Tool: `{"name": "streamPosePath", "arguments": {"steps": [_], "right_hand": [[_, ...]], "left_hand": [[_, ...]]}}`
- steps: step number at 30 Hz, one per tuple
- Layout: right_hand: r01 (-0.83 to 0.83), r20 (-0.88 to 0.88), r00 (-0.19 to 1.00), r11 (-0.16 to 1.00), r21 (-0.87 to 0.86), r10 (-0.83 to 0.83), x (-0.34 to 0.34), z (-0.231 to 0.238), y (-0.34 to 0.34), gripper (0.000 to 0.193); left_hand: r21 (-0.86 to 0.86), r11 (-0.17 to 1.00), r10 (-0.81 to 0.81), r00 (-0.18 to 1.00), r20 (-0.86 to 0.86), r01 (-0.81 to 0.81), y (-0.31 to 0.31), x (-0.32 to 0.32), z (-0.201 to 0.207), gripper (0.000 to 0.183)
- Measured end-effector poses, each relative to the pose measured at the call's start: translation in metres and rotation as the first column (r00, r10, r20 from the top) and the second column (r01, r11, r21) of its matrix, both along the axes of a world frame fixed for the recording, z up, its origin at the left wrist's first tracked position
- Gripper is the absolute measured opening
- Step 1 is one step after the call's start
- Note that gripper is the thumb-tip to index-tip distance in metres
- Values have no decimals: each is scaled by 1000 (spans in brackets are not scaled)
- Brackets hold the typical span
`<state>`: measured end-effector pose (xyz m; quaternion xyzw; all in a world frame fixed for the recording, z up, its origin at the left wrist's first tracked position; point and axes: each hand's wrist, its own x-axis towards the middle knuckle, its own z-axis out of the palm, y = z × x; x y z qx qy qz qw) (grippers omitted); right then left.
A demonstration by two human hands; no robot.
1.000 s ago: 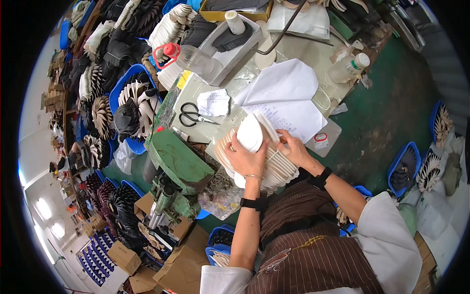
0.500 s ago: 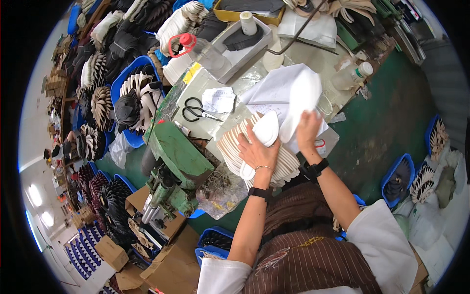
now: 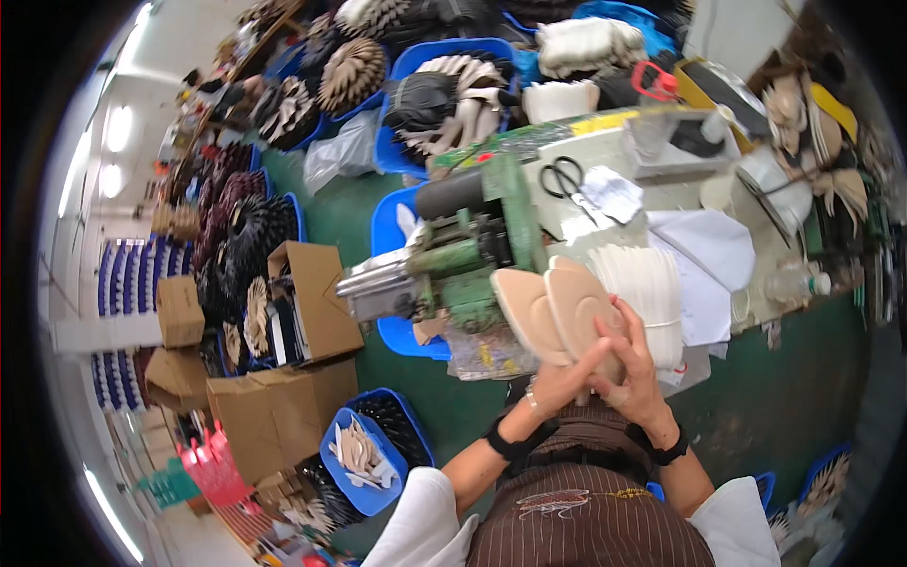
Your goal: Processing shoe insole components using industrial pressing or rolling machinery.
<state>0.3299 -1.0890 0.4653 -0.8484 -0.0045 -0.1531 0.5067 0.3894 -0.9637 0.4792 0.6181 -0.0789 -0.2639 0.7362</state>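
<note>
Several beige shoe insoles (image 3: 578,307) are held fanned out in front of me, a little above the bench's near edge. My left hand (image 3: 572,376) grips them from below, its fingers closed at their lower ends. My right hand (image 3: 635,370) closes around their right side, fingers bent against the pieces. Just behind my right hand lies a thick stack of white insoles (image 3: 652,300), partly hidden by the held ones. Left of the held insoles stands a green machine (image 3: 472,269) with a metal shaft. How the fingers meet under the insoles is hidden.
Black scissors (image 3: 565,180), crumpled paper (image 3: 614,194) and white sheets (image 3: 704,260) lie on the bench. A plastic bottle (image 3: 796,283) is at its right end. Blue bins (image 3: 385,231) stand behind and beside the machine; cardboard boxes (image 3: 274,406) are at left.
My view has swung left. Earlier my left hand lay on the stack over a white insole while my right hand moved a blurred white piece; now both hands hold beige insoles closer to the machine.
</note>
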Motion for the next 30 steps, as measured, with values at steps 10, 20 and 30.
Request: {"name": "streamPosePath", "arguments": {"steps": [10,20,30], "right_hand": [[7,-210,960,731,682,186,40,-4,262,45],[212,-240,967,793,571,-86,99,-104,370,26],[320,-439,899,683,657,1,102,-84,381,31]], "left_hand": [[176,822,467,818,336,-542,266,16,-4,62],[188,605,738,634,231,-773,451,28,-15,50],[143,656,739,669,76,-741,486,33,-40,50]]}}
